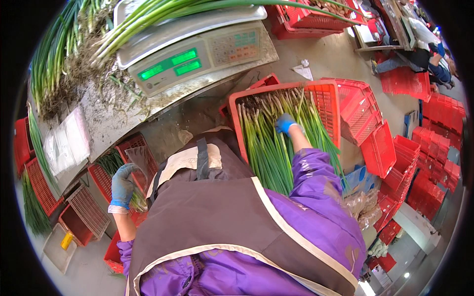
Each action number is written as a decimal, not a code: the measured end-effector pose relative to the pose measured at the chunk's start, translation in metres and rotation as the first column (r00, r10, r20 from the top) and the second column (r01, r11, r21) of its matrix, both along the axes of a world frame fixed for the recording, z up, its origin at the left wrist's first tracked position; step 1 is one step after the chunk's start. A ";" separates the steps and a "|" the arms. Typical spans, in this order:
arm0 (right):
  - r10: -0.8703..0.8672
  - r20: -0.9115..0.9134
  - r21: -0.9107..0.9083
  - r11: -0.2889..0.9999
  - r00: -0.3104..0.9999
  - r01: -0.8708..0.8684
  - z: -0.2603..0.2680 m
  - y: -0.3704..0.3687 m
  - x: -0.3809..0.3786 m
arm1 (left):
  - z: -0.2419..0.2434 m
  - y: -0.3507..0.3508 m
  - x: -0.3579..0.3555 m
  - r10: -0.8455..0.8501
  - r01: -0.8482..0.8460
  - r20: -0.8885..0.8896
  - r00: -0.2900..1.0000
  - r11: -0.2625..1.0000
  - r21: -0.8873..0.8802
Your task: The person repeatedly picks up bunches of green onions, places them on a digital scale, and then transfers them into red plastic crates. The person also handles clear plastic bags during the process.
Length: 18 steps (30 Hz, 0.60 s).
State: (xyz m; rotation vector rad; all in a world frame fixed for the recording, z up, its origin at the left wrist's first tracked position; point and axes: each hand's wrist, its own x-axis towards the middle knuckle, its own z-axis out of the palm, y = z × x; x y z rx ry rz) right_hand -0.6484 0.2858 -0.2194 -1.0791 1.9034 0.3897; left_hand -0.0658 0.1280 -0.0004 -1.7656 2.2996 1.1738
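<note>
My right hand (286, 124), in a blue glove, rests on the green onions (266, 155) packed in a red plastic crate (335, 111); its fingers are curled, and whether they grip any stalks is hidden. My left hand (124, 185), also gloved in blue, hangs beside my apron at the left, fingers bent, with nothing visible in it. A digital scale (200, 55) with a lit green display stands on the table, and long green onions (148, 26) lie across its metal tray. More green onions with soil on their roots (59, 70) lie left of the scale.
The table (107, 129) carries loose soil and a stack of clear plastic bags (68, 140). Red crates (351, 107) stand right of the packed crate, with further stacks (440, 148) beyond. More crates (40, 185) sit at lower left. A person (414, 61) is at the upper right.
</note>
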 end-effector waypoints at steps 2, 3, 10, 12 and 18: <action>-0.249 -0.084 -0.232 0.947 0.965 0.224 -0.042 0.014 0.027 | -0.004 -0.004 -0.007 -0.017 0.016 0.071 0.997 1.000 0.017; -0.296 -0.029 -0.324 0.906 0.955 0.271 -0.056 0.015 0.034 | -0.006 -0.004 -0.009 -0.031 0.029 0.076 0.997 0.999 0.036; -0.334 -0.191 -0.214 0.932 0.923 0.293 -0.094 -0.017 0.050 | -0.008 -0.007 -0.015 -0.067 0.053 0.132 0.989 0.993 0.103; -0.304 -0.136 -0.181 0.943 0.943 0.278 -0.078 -0.021 0.051 | -0.004 -0.011 -0.019 -0.010 -0.009 0.111 0.994 0.986 0.164; -0.216 -0.032 -0.454 0.873 0.976 0.178 0.035 -0.027 0.076 | -0.001 -0.022 -0.024 -0.133 0.133 -0.003 0.991 0.991 -0.014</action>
